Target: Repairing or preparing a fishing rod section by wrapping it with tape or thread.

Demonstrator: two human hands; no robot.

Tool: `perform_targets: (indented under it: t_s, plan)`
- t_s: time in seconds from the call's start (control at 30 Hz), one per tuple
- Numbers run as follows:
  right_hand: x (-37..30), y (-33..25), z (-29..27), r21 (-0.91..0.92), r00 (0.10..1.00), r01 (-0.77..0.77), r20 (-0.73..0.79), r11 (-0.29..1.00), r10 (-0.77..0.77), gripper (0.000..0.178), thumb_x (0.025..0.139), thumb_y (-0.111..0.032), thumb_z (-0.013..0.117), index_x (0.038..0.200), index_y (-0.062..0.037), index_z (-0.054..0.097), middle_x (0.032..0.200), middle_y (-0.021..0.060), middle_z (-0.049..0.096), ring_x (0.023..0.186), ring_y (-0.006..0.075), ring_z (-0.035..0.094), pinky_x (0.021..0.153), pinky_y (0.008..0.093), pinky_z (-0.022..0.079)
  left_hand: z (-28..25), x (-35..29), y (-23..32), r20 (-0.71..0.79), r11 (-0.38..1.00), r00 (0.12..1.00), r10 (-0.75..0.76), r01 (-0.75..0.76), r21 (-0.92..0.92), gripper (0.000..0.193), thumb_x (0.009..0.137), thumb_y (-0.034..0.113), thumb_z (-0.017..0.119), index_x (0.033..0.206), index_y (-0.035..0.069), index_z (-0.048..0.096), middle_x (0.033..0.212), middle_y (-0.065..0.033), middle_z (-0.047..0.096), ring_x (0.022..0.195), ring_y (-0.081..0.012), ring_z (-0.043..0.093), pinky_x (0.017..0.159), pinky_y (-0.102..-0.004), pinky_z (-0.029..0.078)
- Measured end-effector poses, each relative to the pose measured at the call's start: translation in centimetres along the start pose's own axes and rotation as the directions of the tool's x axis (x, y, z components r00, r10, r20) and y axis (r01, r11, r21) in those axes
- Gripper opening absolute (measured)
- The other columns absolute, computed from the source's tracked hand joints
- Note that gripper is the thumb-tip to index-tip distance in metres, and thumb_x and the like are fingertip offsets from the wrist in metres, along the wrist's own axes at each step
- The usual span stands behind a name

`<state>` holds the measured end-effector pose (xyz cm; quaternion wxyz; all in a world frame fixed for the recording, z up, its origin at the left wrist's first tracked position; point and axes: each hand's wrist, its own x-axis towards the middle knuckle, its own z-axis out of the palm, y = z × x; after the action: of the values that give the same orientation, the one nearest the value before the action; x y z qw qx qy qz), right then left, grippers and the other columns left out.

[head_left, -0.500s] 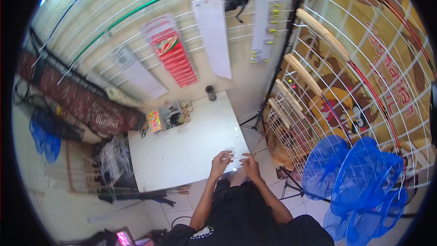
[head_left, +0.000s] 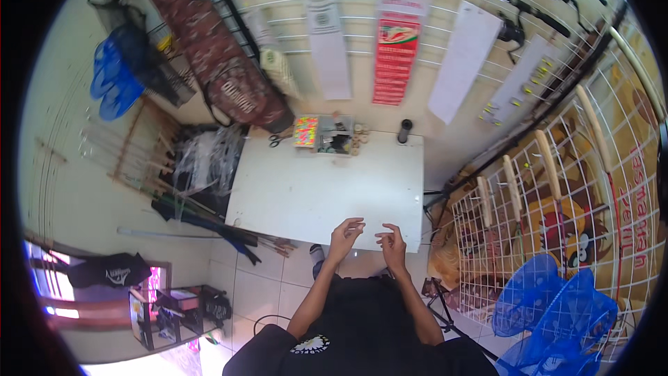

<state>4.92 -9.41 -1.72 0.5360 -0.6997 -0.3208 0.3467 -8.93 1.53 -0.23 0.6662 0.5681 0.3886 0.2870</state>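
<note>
2 hands [head_left: 346, 235] [head_left: 393, 241] over table [head_left: 299, 198], box [head_left: 334, 152] holding dark items [head_left: 339, 142]

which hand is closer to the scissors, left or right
Left. The left hand is by the near edge of the table, below and right of the scissors in view; the right hand is farther right.

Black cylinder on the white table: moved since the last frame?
No. The black cylinder stands near the same far right corner of the white table; its shift in the picture comes from the camera turning.
</note>
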Motion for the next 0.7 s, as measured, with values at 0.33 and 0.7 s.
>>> perform_targets:
  t_s: [0.33,0.7]
  plan:
    - [3.3,-2.8,15.4,0.069,0.974,0.029,0.220,0.997,-0.044,0.029,0.096,-0.006,0.047,0.125,-0.0056,0.049,0.094,0.0131,0.072,0.075,0.0159,0.068,0.065,0.0272,0.053,-18.8,-0.9,2.8,-0.357,0.997,0.932,0.063,-0.075,-0.018,0.028,0.095,0.011,0.061,0.121,0.002,0.060,0.107,-0.0098,0.069,0.090,-0.0139,0.066,0.081,-0.0261,0.051]
    - [5.3,-8.0,28.9,0.051,0.840,0.028,0.541,0.998,-0.051,0.020,0.098,-0.010,0.054,0.117,-0.0045,0.057,0.097,0.0112,0.072,0.078,0.0144,0.068,0.068,0.0267,0.053,-34.9,-4.6,4.0,-0.867,0.957,0.459,0.195,-0.283,0.066,0.023,0.094,0.013,0.063,0.113,0.001,0.060,0.093,-0.0055,0.066,0.082,-0.0110,0.063,0.074,-0.0244,0.048]
